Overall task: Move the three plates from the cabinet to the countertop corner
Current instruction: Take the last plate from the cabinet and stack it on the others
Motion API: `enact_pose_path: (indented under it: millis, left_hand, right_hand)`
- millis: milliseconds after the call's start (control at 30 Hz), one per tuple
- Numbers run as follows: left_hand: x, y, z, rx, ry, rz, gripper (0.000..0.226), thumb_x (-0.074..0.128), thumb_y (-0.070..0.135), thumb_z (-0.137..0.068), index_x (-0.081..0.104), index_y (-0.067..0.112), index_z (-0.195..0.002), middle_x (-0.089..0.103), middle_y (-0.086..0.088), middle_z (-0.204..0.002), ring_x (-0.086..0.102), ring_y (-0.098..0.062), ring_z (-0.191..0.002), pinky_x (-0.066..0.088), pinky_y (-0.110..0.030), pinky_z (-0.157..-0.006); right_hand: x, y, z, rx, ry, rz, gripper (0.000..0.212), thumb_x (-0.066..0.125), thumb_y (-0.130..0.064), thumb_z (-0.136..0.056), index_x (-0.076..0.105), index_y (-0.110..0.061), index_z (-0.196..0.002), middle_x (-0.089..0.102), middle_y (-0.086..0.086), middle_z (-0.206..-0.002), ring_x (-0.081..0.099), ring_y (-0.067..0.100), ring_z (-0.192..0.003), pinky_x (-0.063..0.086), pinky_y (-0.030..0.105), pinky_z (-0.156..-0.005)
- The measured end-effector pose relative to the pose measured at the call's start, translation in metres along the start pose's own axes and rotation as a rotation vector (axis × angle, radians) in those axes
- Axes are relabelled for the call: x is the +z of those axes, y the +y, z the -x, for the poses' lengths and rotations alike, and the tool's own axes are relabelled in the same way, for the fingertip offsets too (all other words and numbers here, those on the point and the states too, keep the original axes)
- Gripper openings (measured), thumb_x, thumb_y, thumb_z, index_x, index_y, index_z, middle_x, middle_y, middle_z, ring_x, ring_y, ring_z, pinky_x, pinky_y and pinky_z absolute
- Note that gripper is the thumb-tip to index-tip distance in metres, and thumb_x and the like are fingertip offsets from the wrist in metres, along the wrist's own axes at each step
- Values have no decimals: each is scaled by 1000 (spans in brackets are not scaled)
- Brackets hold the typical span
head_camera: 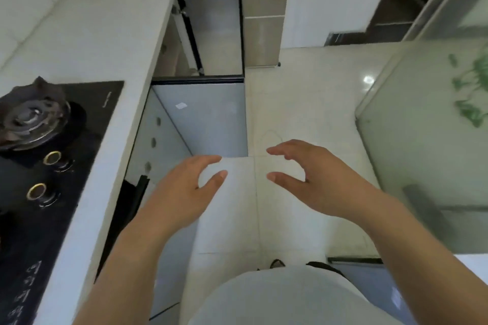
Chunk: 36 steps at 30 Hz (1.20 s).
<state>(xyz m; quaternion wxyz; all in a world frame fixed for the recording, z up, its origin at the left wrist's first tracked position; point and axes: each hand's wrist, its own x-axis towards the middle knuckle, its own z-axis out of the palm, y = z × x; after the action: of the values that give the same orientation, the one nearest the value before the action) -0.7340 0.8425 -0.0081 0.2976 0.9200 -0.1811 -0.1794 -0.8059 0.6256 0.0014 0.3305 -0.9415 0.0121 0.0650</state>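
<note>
Two bare hands, both empty: left hand (184,187) and right hand (311,177) hover apart over the floor (303,103), fingers loosely curved, gripping nothing. Two gold-ringed knobs (52,158) and one burner (31,119) on the black hob (87,119); its white writing is too blurred to read. One blank-looking sticker (181,105) on an open cabinet door (211,129). Cabinet (171,58) under the countertop (105,34) stands open; plates can't be made out.
</note>
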Motion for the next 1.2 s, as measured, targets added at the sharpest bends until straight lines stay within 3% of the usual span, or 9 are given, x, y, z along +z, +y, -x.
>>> enact_pose_path:
  millis: [100,200,433,567,767,900,1067,1200]
  left_hand:
    - [16,38,-47,74,-26,6,40,43,45,-92,44,38,-131,43,21,-128,39,5,-109,31,-9,-81]
    - [26,66,-83,131,-17,37,33,45,41,-92,48,40,-125,44,26,-117,41,7,-107,31,2,-70]
    - [22,73,-171,125,-5,23,30,48,39,-92,50,42,-122,47,27,-112,43,9,-103,33,4,-71]
    - [13,66,-244,87,11,72,31,47,39,-92,52,39,-123,50,24,-118,46,6,-109,33,-7,-79]
    - [-4,104,-381,216,-72,100,29,47,38,-93,53,38,-121,50,25,-116,48,5,-107,34,-3,-74]
    - [-30,128,-461,292,-50,78,28,47,38,-92,54,37,-120,52,23,-117,51,5,-103,33,-2,-71]
    - [-53,125,-518,270,-36,46,31,46,41,-92,53,36,-121,55,20,-121,53,3,-103,33,-4,-72]
    - [-58,115,-546,196,-36,38,32,46,41,-92,52,35,-123,55,18,-123,52,2,-104,32,-3,-72]
  right_hand:
    - [-34,36,-3,73,55,-6,45,49,-49,-88,43,-36,-131,46,-23,-120,45,-9,-93,32,0,-69]
    - [-50,62,-18,102,91,-45,43,49,-48,-89,45,-34,-130,48,-20,-127,42,-8,-105,30,-2,-70]
    - [-72,94,-105,87,124,-135,41,50,-47,-88,47,-36,-128,50,-23,-126,45,-7,-110,35,5,-85]
    - [-95,122,-164,110,98,-93,41,51,-48,-88,48,-36,-127,49,-26,-124,42,-10,-106,33,0,-78]
    - [-162,151,-253,230,176,-53,41,51,-50,-86,50,-37,-125,51,-27,-120,48,-7,-106,37,10,-87]
    - [-201,164,-305,242,245,-5,41,51,-48,-87,50,-36,-125,50,-26,-118,47,-7,-106,36,5,-84]
    - [-227,176,-356,267,332,-84,41,53,-48,-85,50,-38,-124,52,-27,-118,51,-4,-106,45,22,-92]
    - [-244,192,-401,234,304,-56,41,52,-49,-85,49,-38,-125,52,-27,-117,52,-3,-106,46,26,-93]
